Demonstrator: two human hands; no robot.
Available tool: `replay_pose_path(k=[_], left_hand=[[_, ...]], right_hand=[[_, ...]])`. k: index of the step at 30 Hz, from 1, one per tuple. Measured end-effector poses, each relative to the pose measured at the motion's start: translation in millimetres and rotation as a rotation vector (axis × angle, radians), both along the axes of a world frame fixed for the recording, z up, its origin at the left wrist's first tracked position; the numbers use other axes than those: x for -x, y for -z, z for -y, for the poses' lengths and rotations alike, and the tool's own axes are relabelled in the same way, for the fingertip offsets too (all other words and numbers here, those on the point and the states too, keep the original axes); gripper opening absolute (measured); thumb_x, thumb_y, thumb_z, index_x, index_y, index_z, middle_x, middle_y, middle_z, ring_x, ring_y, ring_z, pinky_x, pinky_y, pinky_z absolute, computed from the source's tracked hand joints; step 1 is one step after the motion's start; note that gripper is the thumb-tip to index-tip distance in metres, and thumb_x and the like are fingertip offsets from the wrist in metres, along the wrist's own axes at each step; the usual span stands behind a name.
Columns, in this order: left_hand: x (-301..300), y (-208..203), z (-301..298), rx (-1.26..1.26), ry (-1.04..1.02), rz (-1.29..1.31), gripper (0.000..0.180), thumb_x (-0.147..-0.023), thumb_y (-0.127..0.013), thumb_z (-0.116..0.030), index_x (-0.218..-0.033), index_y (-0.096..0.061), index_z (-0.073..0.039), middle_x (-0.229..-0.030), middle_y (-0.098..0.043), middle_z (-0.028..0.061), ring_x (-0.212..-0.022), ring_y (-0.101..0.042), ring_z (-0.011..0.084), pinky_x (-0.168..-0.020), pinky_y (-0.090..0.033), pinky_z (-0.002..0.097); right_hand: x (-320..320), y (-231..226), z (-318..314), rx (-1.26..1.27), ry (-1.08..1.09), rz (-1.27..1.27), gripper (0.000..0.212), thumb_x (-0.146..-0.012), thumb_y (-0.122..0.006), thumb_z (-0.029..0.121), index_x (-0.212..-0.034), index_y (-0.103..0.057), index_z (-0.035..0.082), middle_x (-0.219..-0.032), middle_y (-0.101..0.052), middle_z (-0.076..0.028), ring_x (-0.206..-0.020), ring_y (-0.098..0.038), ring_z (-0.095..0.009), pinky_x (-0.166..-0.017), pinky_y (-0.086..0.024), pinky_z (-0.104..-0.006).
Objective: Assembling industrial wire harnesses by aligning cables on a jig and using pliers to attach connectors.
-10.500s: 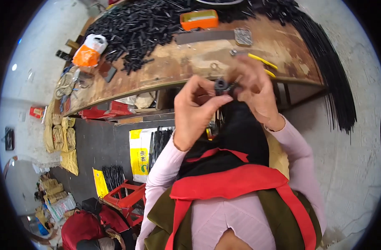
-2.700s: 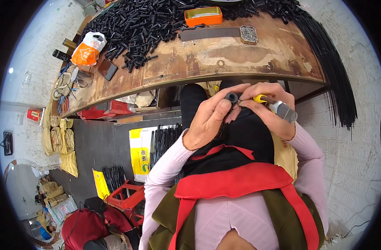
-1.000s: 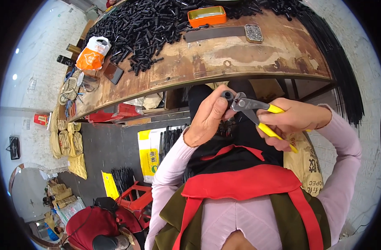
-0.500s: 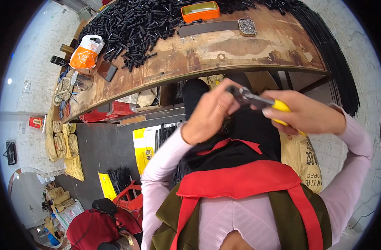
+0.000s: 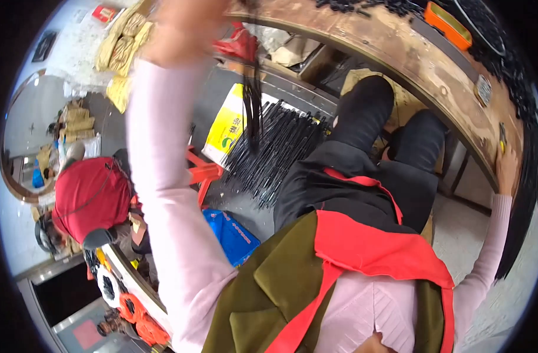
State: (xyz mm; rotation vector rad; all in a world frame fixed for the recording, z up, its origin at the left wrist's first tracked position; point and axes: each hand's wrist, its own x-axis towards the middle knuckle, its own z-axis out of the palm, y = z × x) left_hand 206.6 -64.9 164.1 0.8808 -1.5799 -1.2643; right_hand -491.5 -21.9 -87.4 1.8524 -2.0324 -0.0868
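Raised at the top left, my left hand is smeared by motion, and its fingers cannot be made out. Beside it, blurred thin black rods hang down from the top edge; whether the hand grips them is unclear. Far to the right, my right hand rests at the wooden table's edge with its fingers closed on the yellow handle of a pair of pliers. The pliers lie on the tabletop, jaws pointing away from me.
Many black rods lie on a yellow and white bag on the floor. The wooden table carries an orange tin, a small box and black parts. A red stool and a blue bag stand left.
My view has turned left. The hands have parted: the left one rose to the upper left, while the right one carried the pliers down to the table at the right.
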Motion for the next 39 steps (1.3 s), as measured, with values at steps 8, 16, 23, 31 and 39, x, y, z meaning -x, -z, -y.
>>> replay_pose_path(k=[8, 16, 23, 31, 39], left_hand=[[7, 313, -103, -0.125, -0.422, 0.645, 0.032, -0.101, -0.047, -0.029, -0.093, -0.056, 0.001, -0.082, -0.063, 0.0292, -0.081, -0.061, 0.049, -0.069, -0.047, 0.0553], [-12, 480, -133, -0.061, -0.444, 1.198, 0.073, -0.094, -0.053, -0.05, -0.153, -0.026, -0.015, -0.133, -0.048, 0.0199, -0.106, -0.058, 0.0413, -0.086, -0.047, 0.0539], [-47, 388, -93, -0.23, -0.001, 1.288, 0.043, -0.088, -0.063, -0.045, -0.115, -0.064, -0.01, -0.098, -0.07, 0.0158, -0.09, -0.07, 0.0345, -0.071, -0.055, 0.0468], [144, 283, -41, 0.577, 0.191, 0.525, 0.029, -0.092, -0.059, -0.019, -0.119, -0.06, -0.009, -0.096, -0.061, 0.0118, -0.09, -0.06, 0.0316, -0.077, -0.049, 0.0416], [206, 266, -84, 0.57, 0.587, 0.472, 0.03, -0.087, -0.064, -0.009, -0.117, -0.065, -0.007, -0.098, -0.066, 0.0183, -0.091, -0.064, 0.0365, -0.08, -0.052, 0.0409]], right_hand=[[8, 4, -1, -0.099, -0.231, -0.209, 0.033, -0.102, -0.043, 0.02, -0.124, -0.055, -0.002, -0.115, -0.055, -0.024, -0.103, -0.053, -0.04, -0.087, -0.044, -0.046], [-4, 4, 14, -0.157, -0.003, -0.069, 0.037, -0.1, -0.049, 0.026, -0.119, -0.055, -0.005, -0.106, -0.058, -0.035, -0.095, -0.058, -0.046, -0.082, -0.047, -0.0483], [-12, -20, 13, -0.145, -0.059, 0.293, 0.043, -0.102, -0.046, 0.029, -0.129, -0.053, -0.004, -0.123, -0.058, -0.029, -0.115, -0.055, -0.042, -0.099, -0.043, -0.0418], [-43, -49, -33, 0.096, 0.109, 0.384, 0.033, -0.101, -0.048, 0.025, -0.118, -0.064, 0.002, -0.116, -0.064, -0.02, -0.106, -0.061, -0.033, -0.091, -0.047, -0.0397], [10, -61, -125, 0.288, 0.163, 0.367, 0.014, -0.085, -0.06, 0.013, -0.089, -0.068, 0.002, -0.09, -0.063, -0.017, -0.092, -0.059, -0.035, -0.084, -0.048, -0.0443]])
